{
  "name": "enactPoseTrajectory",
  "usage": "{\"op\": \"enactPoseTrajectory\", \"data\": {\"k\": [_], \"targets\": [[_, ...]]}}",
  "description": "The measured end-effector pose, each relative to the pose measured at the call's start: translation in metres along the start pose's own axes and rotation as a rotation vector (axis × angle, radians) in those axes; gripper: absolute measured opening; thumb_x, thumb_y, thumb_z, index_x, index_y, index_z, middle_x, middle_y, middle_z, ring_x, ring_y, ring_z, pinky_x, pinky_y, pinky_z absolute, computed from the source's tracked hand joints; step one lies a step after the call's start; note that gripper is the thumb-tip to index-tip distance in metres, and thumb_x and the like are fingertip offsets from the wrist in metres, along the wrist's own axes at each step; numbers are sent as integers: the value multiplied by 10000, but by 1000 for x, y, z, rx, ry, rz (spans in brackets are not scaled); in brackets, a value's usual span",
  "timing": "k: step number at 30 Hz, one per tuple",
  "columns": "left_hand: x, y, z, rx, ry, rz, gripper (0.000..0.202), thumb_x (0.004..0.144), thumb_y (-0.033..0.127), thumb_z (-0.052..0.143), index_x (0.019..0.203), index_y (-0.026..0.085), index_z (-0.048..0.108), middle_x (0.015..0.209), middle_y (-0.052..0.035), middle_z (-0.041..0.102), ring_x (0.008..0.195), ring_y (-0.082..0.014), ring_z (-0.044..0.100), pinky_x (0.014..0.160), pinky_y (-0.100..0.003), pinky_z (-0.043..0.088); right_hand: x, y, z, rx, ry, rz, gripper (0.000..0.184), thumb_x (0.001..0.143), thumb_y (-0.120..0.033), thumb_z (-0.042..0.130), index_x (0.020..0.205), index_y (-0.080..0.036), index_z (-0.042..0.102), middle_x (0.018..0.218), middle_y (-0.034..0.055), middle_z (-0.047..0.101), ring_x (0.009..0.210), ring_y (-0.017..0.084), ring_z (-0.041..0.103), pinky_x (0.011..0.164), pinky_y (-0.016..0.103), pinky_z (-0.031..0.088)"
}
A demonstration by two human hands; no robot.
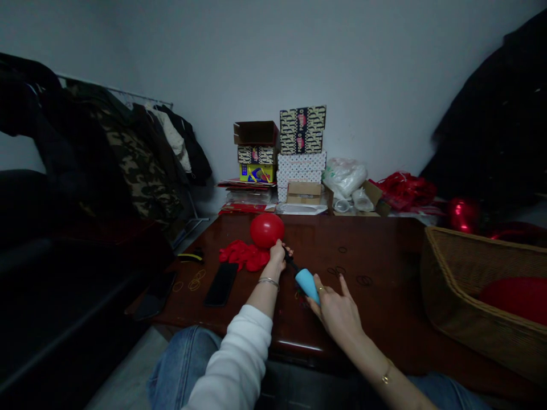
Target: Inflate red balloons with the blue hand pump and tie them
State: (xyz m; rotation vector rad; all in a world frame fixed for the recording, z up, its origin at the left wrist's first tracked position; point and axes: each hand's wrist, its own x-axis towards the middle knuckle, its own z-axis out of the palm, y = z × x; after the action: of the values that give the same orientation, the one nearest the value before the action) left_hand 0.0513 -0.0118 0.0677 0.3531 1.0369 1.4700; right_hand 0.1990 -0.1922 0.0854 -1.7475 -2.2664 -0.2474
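Over the desk [376, 250], left hand [277, 253] pinches balloon [267, 229] onto pump [307, 283] nozzle, sealing the joint; right hand [337, 310] holds pump body in a loose grip, fingers splayed.

Glossy red rubber balloon [267, 229] at the left hand [277, 252], whose wrist wears a shiny metal bracelet [268, 281]. Smooth blue plastic pump [307, 283] at the right hand [335, 310]. Beneath both hands, a dark, polished wooden table [384, 250]. Left of the left hand, a glossy black phone [221, 283]. Right of the right hand, a rough woven wicker basket [461, 267].
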Motion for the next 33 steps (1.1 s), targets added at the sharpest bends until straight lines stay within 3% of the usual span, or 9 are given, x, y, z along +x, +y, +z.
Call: {"op": "enactPoseTrajectory", "data": {"k": [8,23,28,33], "targets": [[0,4,0,55,-1,7,301,942,368,433,703,184,423,516,31,432,403,-95,449,414,-195,324,-21,12,-1,0,40,-16,481,926,-357,438,1328,-100,499,852,70,733,682,161,687,1152,435,175],[-16,-13,15,67,-55,-31,283,955,316,372,705,189,409,489,30,427,389,-104,443,417,-208,339,31,-5,3,-18,9,40,529,901,-382,482,1335,-79,490,849,111,733,740,193,696,1140,431,143],[-12,-10,12,68,-50,-17,282,956,307,363,705,189,413,486,35,416,381,-100,429,413,-207,332,31,-8,5,-19,15,28,532,903,-386,479,1343,-87,482,843,99,733,745,184,693,1143,432,137],[-5,-2,9,73,-50,12,277,954,318,384,710,190,416,486,37,420,387,-98,436,413,-199,322,13,-2,1,-18,30,14,533,915,-387,466,1356,-88,472,866,90,731,727,175,689,1151,416,149]]}}
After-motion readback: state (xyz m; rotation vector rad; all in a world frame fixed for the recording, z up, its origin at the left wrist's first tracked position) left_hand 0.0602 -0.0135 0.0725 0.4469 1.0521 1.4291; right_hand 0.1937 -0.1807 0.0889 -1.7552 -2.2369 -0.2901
